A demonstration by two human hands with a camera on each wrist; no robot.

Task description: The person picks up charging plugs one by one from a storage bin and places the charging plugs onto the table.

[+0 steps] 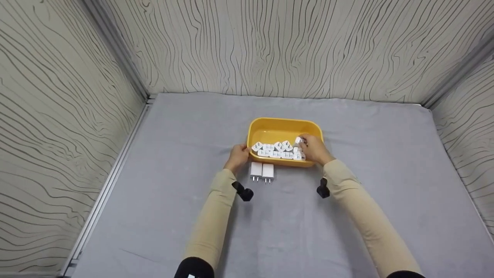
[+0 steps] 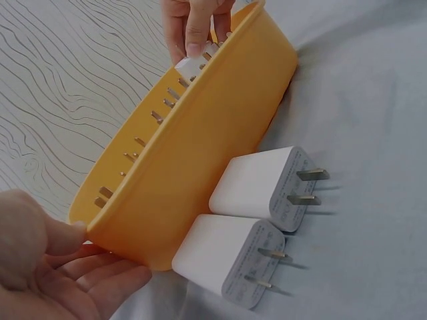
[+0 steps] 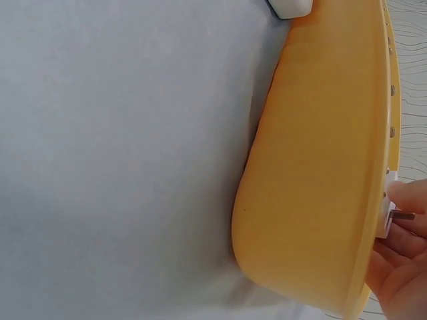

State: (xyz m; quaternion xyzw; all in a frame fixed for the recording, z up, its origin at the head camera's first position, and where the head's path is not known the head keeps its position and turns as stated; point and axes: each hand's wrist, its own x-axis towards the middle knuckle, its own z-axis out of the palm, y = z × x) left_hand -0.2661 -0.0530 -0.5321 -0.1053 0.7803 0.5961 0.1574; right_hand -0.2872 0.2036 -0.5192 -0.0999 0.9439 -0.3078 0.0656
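A yellow plastic bin [image 1: 283, 125] holds several white charger plugs [image 1: 275, 154], lined up along its near side with their metal prongs upward. My left hand [image 1: 238, 155] grips the bin's left end; in the left wrist view the thumb lies on the rim and the fingers rest against the outside wall. Inside the right end, my right hand [image 1: 314, 148] pinches one white charger plug [image 1: 298, 140] between thumb and fingers. Two more chargers, a left one [image 1: 256, 169] and a right one [image 1: 268, 170], lie side by side against the bin's near wall, prongs toward me.
Grey cloth [image 1: 185, 135] covers the table under the bin. Wood-grain patterned panels [image 1: 247, 46] stand behind and at both sides, with a metal rail [image 1: 112, 177] along the left edge. A black wrist camera mount [image 1: 243, 192] hangs beside the left sleeve.
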